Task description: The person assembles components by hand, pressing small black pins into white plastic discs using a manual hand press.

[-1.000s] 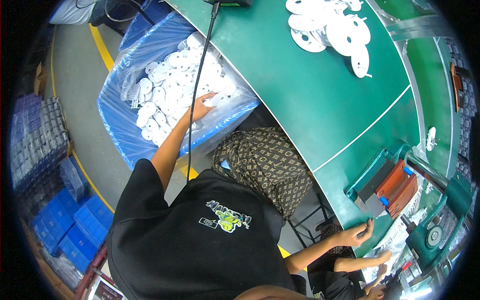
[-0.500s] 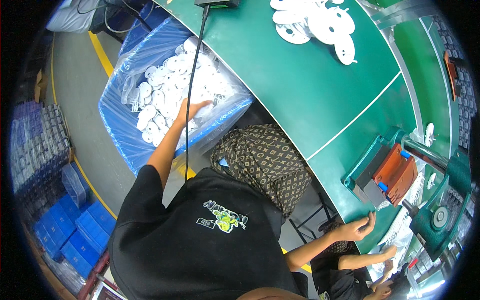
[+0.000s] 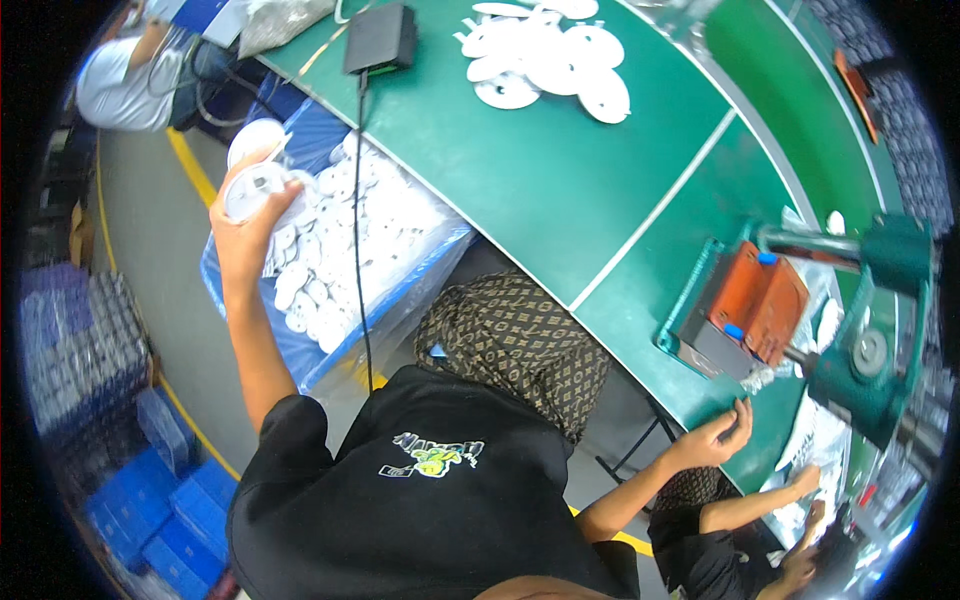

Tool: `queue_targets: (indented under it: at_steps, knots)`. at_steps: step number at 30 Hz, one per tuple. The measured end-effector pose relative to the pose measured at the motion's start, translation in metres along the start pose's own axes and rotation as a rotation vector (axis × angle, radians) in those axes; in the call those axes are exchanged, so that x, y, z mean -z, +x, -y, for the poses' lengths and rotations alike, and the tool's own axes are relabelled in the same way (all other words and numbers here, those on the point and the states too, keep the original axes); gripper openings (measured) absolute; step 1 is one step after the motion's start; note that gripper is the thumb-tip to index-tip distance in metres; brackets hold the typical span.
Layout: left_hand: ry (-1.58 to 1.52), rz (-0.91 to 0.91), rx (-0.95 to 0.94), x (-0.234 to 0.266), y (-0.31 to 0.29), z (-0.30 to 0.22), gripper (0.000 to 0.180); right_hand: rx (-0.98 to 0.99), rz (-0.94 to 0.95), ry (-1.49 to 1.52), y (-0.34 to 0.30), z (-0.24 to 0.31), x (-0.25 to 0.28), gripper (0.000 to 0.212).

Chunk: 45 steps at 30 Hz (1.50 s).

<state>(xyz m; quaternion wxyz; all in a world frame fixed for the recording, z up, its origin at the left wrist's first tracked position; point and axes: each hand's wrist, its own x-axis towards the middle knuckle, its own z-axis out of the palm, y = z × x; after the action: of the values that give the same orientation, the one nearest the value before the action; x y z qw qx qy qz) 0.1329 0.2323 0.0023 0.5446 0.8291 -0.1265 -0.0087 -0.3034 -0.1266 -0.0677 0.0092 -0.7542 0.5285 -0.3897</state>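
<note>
My left hand is raised over the near-left rim of a blue, plastic-lined bin. Its fingers are closed on white round plastic parts; one clear-edged disc faces up under the thumb, and another white disc sticks out beyond the fingers. Below, the bin holds a heap of similar white parts. At the right, my right hand hovers by the green table's edge, half curled, with no object visible in it. Nearest to it stands a green hand press with an orange-brown fixture block.
A pile of white discs lies on the green table. A black box trails a cable across the bin. Another person's arm works beyond my right hand; a second person is far left. Blue boxes are stacked lower left.
My left hand has come up out of the heap, moving left, with white discs in it. The view has shifted, showing more of the black box. My right hand stays about where it was.
</note>
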Motion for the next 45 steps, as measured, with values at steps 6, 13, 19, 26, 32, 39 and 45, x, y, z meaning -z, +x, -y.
queue_targets:
  at_steps: [6,13,19,26,32,39,45]
  knots:
    - [0.51,0.27,-0.861,-0.137,0.04,-0.105,0.043,-0.02,-0.028,0.029,0.0,0.01,0.002,0.016]
    - [0.654,0.322,-1.101,-0.222,0.093,-0.114,0.038,-0.012,-0.062,0.033,0.0,0.011,-0.001,0.015]
    - [0.493,0.651,-0.862,-0.231,0.14,-0.122,0.066,-0.028,-0.076,0.031,0.001,0.015,0.002,0.014]
    - [0.258,0.468,-0.942,-0.213,0.12,-0.136,0.027,-0.201,-0.024,0.269,0.013,0.027,0.015,0.013]
    - [0.137,0.582,-0.922,-0.201,-0.003,-0.124,0.035,-0.022,0.066,0.499,0.055,0.042,0.011,0.015]
    - [0.291,0.928,-1.01,-0.228,-0.095,-0.108,0.048,0.115,0.322,0.072,0.12,0.054,-0.066,0.015]
    - [0.243,0.905,-0.977,-0.229,-0.095,-0.107,0.035,0.162,0.309,0.122,0.117,0.051,-0.082,0.018]
